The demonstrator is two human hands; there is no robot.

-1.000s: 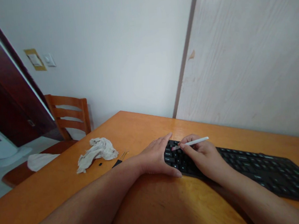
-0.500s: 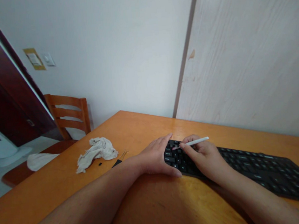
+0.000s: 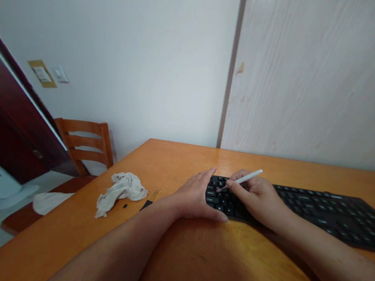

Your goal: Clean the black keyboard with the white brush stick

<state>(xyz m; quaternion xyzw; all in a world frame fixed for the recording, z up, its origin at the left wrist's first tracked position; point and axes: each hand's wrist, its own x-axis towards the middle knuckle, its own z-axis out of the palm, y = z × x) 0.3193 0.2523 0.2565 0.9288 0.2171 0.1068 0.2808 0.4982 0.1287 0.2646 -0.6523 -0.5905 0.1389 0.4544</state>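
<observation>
The right hand (image 3: 256, 200) hides part of the keyboard (image 3: 327, 211), so the keys beneath it can't be made out (the pen's tip is hard to see among them). That hand is curled, gripping a white pen (image 3: 249, 177) between thumb and fingers. The left hand (image 3: 194, 197) lies open on the keyboard's left end. Left of the keyboard lie a crumpled rag (image 3: 120, 195), a tiny black bit (image 3: 125, 205) and a thin black tool (image 3: 146, 205), too small to identify.
</observation>
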